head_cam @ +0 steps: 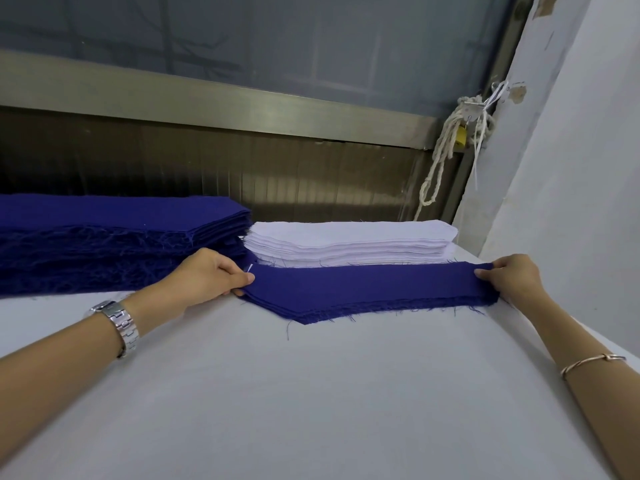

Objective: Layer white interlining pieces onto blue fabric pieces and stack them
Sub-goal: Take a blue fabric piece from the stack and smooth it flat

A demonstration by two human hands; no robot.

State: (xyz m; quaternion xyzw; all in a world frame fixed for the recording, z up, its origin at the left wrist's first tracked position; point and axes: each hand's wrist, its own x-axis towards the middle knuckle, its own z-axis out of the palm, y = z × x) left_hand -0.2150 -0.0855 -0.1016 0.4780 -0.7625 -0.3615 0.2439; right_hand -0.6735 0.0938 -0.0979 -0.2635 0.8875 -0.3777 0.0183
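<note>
A big white tabletop [311,393] fills the bottom of the view. It is smooth and looks like it has a cloth over it. Behind it is a brown panel [277,174] with lots of thin up-and-down lines. On top of the panel runs a long gray metal bar [242,105]. Above the bar is dark, dusty glass [277,39]. On the right is a pale wall [571,150] with some chipped spots near the top. A white rope [440,157] hangs in loops in the corner, beside the wall. A small yellow lock [461,137] hangs up by the rope. A shiny silver watch [119,323] is on the left wrist. A thin gold bracelet [588,362] is on the right wrist.
</note>
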